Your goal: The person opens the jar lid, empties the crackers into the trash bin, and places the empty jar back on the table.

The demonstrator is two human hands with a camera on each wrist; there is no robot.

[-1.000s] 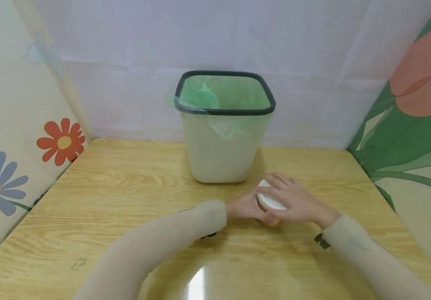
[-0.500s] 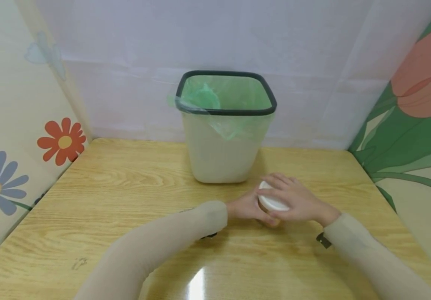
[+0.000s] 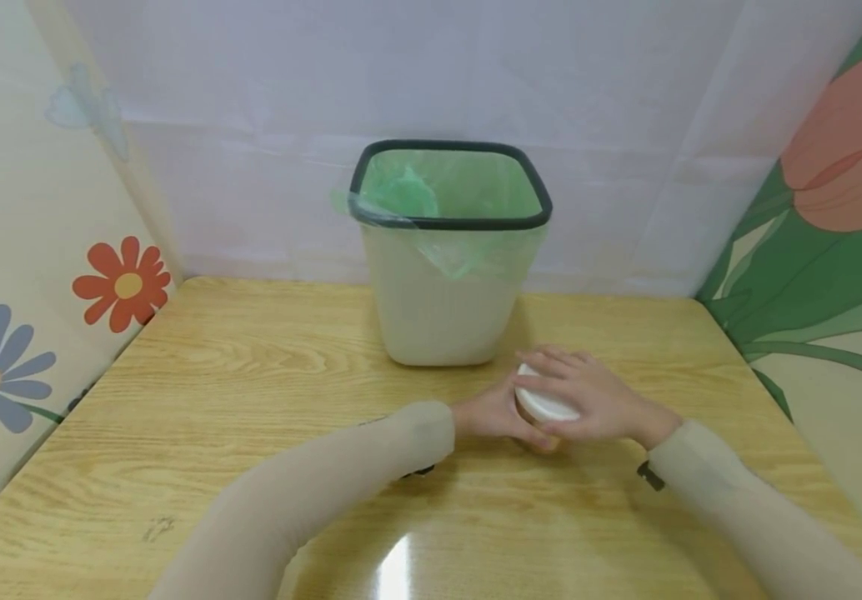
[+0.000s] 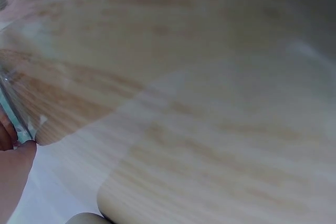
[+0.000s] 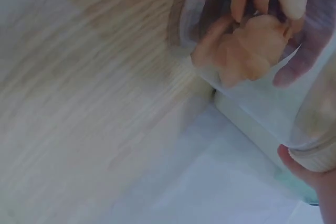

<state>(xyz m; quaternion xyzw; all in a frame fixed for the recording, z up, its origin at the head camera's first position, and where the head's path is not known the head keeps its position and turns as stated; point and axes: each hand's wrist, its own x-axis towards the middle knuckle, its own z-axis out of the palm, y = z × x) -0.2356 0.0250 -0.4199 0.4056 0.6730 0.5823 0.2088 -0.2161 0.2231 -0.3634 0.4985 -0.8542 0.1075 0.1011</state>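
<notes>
Both hands are on a clear jar [image 5: 247,98], which is tilted over the wooden table. It has a white ribbed lid [image 3: 547,406], and brownish-orange pieces [image 5: 252,51] show through its wall. My left hand [image 3: 493,412] grips the jar's body from the left, its fingers curled round the side. My right hand [image 3: 594,402] holds the lid from above and the right, with the thumb [image 5: 296,166] against the rim in the right wrist view. In the head view the hands hide most of the jar. The left wrist view catches only part of a hand [image 4: 18,169] at its left edge.
Behind the hands stands a pale waste bin [image 3: 442,308] with a dark rim and a green bag liner [image 3: 468,179]. The wooden table [image 3: 266,350] runs back to a white cloth backdrop [image 3: 251,167]. Flower-printed panels [image 3: 18,208] flank both sides.
Very little differs. My right hand and wrist have turned slightly on the lid, while the left hand keeps its grip and place. The bin has not moved.
</notes>
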